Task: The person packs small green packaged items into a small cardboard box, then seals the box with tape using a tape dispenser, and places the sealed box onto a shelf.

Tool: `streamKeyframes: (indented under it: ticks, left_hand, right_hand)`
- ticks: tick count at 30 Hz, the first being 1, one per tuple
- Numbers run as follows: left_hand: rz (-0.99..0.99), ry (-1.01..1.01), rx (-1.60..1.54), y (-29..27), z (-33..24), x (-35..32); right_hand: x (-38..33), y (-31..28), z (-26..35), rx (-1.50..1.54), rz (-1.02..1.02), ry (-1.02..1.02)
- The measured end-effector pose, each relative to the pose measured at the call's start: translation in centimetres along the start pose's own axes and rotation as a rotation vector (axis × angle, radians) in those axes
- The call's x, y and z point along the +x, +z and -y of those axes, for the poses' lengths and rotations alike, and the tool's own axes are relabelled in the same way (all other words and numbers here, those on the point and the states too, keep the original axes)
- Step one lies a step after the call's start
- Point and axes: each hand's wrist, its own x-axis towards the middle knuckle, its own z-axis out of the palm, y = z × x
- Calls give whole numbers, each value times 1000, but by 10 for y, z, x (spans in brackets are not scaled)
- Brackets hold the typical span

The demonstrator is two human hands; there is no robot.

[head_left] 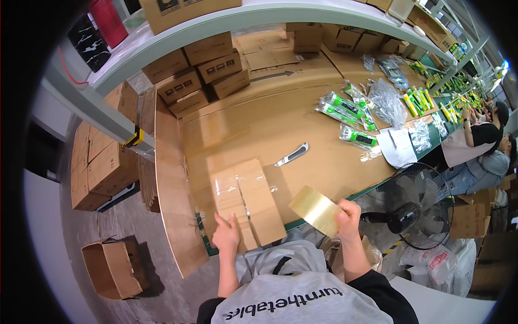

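In the head view, the only one, the carton lies on the near left part of the cardboard-covered bench, close to its near edge and right of the upright wooden board. Its sealing looks partly done: the top flaps are folded down, and glossy clear tape shows across the far left of the top. What seems left is the seam, since a narrow dark slit shows between the flaps toward the near end; whether the underside is taped cannot be seen. The person's left hand is partly open, its fingers spread at the carton's near left side, apparently steadying it. The right hand is closed around the edge of a wide yellowish tape roll, held right of the carton and clear of it; whether a strip runs between the two cannot be told. A utility knife lies on the bench on the far side of the carton, slightly right, with neither hand on it. As for its looks, the carton is plain brown, low and oblong, set slightly askew to the bench, its top fairly flat and shiny where tape catches the light.
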Motion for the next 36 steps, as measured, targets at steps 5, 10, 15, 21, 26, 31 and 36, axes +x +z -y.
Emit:
streamKeyframes:
  ticks: [5,10,15,21,26,31,36]
  left_hand:
    - [-39,331,-29,-35,-9,13]
    - [240,739,-1037,-140,-36,-36]
    - [259,1249,-929,-197,-75,-83]
    - [291,1532,-907,-213,-98,-102]
    - [285,1579,-904,-211,-110,-107]
    - [269,1573,-903,-208,-115,-111]
    - [279,1530,-930,-200,-119,-112]
  right_hand:
    - [2,38,27,-163,115,-507]
    - [-9,52,61,-538,178,-862]
    - [-21,50,89,-807,229,-1175]
    - [-16,38,103,-926,288,-1344]
    - [-7,23,101,-896,236,-1471]
    - [0,15,97,-841,202,-1484]
    - [3,7,97,-889,275,-1432]
